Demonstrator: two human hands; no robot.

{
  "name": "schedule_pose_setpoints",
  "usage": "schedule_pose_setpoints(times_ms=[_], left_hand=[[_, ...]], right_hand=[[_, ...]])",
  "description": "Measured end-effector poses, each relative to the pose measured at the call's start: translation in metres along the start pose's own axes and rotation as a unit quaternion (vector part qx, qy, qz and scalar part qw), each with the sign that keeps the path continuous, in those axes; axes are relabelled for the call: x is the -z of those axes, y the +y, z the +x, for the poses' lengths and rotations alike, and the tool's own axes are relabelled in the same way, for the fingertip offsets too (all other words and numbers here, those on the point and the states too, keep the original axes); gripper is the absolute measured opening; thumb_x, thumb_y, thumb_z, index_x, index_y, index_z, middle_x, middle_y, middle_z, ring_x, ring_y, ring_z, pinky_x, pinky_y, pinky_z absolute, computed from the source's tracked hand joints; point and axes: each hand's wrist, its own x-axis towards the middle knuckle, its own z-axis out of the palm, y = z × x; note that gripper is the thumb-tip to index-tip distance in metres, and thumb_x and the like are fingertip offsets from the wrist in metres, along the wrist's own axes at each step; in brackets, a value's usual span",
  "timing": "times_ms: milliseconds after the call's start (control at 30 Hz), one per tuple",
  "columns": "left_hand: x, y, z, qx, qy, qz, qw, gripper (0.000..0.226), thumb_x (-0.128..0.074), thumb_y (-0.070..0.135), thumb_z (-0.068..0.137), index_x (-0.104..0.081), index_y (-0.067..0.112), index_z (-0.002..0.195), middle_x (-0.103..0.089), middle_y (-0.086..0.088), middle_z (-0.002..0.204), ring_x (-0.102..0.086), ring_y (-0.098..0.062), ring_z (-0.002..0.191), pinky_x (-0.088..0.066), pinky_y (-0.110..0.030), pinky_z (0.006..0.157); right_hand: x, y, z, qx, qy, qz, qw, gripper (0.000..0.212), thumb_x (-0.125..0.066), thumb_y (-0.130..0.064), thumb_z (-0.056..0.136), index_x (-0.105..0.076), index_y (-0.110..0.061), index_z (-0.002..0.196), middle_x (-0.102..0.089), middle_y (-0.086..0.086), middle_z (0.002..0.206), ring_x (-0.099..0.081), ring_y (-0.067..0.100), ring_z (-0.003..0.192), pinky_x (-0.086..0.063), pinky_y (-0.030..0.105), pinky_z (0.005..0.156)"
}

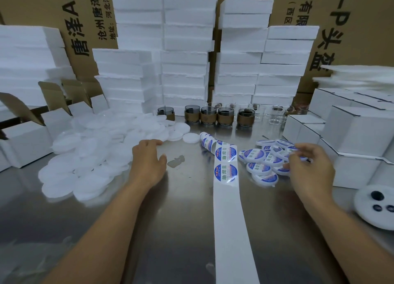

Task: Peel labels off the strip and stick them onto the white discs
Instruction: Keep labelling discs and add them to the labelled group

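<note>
A heap of plain white discs (91, 156) covers the left of the steel table (183, 209). My left hand (147, 162) hovers at its right edge, fingers relaxed and holding nothing. The label strip (231, 219) runs from a small roll (207, 144) down the middle toward me, with two round blue-and-white labels (225, 173) on it and bare backing below them. Right of the strip lies a pile of labelled discs (262, 162). Over it my right hand (309, 168) holds a labelled disc (299, 156) at its fingertips, partly hidden and blurred.
Stacked white foam blocks (187, 70) and cardboard cartons fill the back. A row of cups with brown sleeves (207, 115) and clear glasses (275, 113) stands behind the roll. White boxes (351, 134) sit at right, open boxes (25, 138) at left, and a white foam round with dark holes (362, 217) at right.
</note>
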Motion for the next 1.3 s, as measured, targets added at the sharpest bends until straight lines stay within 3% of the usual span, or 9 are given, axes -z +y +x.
schedule_pose_setpoints(times_ms=[100, 267, 367, 467, 667, 867, 1000, 1133, 1300], left_hand=[[-0.001, -0.01, 0.002, -0.021, -0.022, 0.048, 0.998, 0.045, -0.051, 0.016, 0.094, -0.043, 0.009, 0.138, -0.035, -0.012, 0.147, -0.019, -0.028, 0.14, -0.019, -0.034, 0.112], [0.001, -0.02, 0.006, 0.009, -0.054, 0.113, 0.992, 0.052, -0.041, 0.019, 0.097, -0.029, 0.011, 0.146, -0.021, -0.013, 0.154, -0.002, -0.034, 0.144, -0.012, -0.042, 0.116], [0.0, -0.021, 0.006, -0.001, -0.049, 0.132, 0.99, 0.052, -0.041, 0.016, 0.096, -0.029, 0.009, 0.146, -0.031, -0.016, 0.148, -0.016, -0.037, 0.14, -0.016, -0.04, 0.115], [0.0, -0.02, 0.004, -0.008, -0.025, 0.129, 0.991, 0.051, -0.048, 0.017, 0.094, -0.033, 0.007, 0.142, -0.039, -0.019, 0.141, -0.033, -0.038, 0.129, -0.026, -0.039, 0.106], [0.001, -0.007, 0.0, -0.035, -0.004, 0.024, 0.999, 0.07, -0.066, 0.023, 0.086, -0.028, 0.011, 0.143, -0.04, -0.014, 0.139, -0.033, -0.029, 0.13, -0.031, -0.034, 0.103], [0.0, 0.046, -0.029, -0.159, 0.016, -0.172, 0.972, 0.087, -0.08, 0.031, 0.07, -0.027, 0.028, 0.14, -0.051, 0.015, 0.11, -0.041, -0.004, 0.107, -0.028, -0.002, 0.08], [-0.003, 0.069, -0.056, -0.243, -0.002, -0.206, 0.948, 0.083, -0.082, 0.032, 0.067, -0.026, 0.05, 0.126, -0.048, 0.028, 0.11, -0.04, 0.012, 0.107, -0.024, 0.005, 0.086], [-0.007, 0.076, -0.068, -0.296, -0.006, -0.2, 0.934, 0.074, -0.074, 0.036, 0.07, -0.028, 0.045, 0.128, -0.045, 0.032, 0.112, -0.039, 0.007, 0.11, -0.026, 0.001, 0.09], [-0.007, 0.073, -0.064, -0.259, -0.086, -0.232, 0.934, 0.083, -0.083, 0.035, 0.065, -0.031, 0.045, 0.13, -0.049, 0.025, 0.118, -0.044, 0.006, 0.109, -0.028, 0.001, 0.088]], right_hand=[[-0.002, -0.004, -0.007, 0.046, -0.038, -0.01, 0.998, 0.018, -0.053, -0.004, 0.086, -0.058, -0.02, 0.094, -0.059, -0.007, 0.079, -0.063, 0.025, 0.069, -0.049, 0.028, 0.066], [-0.005, -0.006, -0.012, 0.064, -0.079, -0.017, 0.995, 0.016, -0.053, -0.005, 0.088, -0.058, -0.018, 0.094, -0.059, -0.013, 0.081, -0.064, 0.022, 0.066, -0.05, 0.032, 0.06], [-0.006, -0.007, -0.014, 0.077, -0.091, -0.023, 0.993, 0.015, -0.052, -0.005, 0.088, -0.059, -0.016, 0.095, -0.061, -0.006, 0.083, -0.064, 0.024, 0.066, -0.046, 0.022, 0.055], [-0.006, -0.008, -0.016, 0.084, -0.099, -0.025, 0.991, 0.015, -0.052, -0.004, 0.087, -0.06, -0.015, 0.094, -0.061, -0.003, 0.081, -0.063, 0.026, 0.067, -0.046, 0.028, 0.057], [-0.008, -0.009, -0.017, 0.096, -0.108, -0.036, 0.989, 0.016, -0.052, -0.004, 0.087, -0.059, -0.018, 0.093, -0.059, -0.01, 0.077, -0.063, 0.025, 0.067, -0.047, 0.028, 0.052], [-0.016, -0.019, -0.036, 0.118, -0.16, -0.019, 0.98, 0.025, -0.055, -0.009, 0.087, -0.056, -0.034, 0.08, -0.058, -0.005, 0.069, -0.053, 0.013, 0.052, -0.039, 0.02, 0.05], [-0.025, -0.034, -0.057, 0.052, -0.239, 0.094, 0.965, 0.009, -0.059, -0.019, 0.088, -0.062, -0.027, 0.086, -0.062, -0.003, 0.068, -0.052, 0.008, 0.049, -0.037, 0.013, 0.047], [-0.029, -0.045, -0.064, -0.006, -0.333, 0.177, 0.926, 0.01, -0.058, -0.012, 0.089, -0.058, -0.016, 0.098, -0.058, -0.004, 0.051, -0.05, 0.01, 0.044, -0.04, 0.014, 0.049], [-0.027, -0.046, -0.061, -0.079, -0.317, 0.2, 0.924, 0.014, -0.059, -0.005, 0.087, -0.061, -0.015, 0.096, -0.061, 0.006, 0.057, -0.054, 0.011, 0.047, -0.049, 0.019, 0.054]])
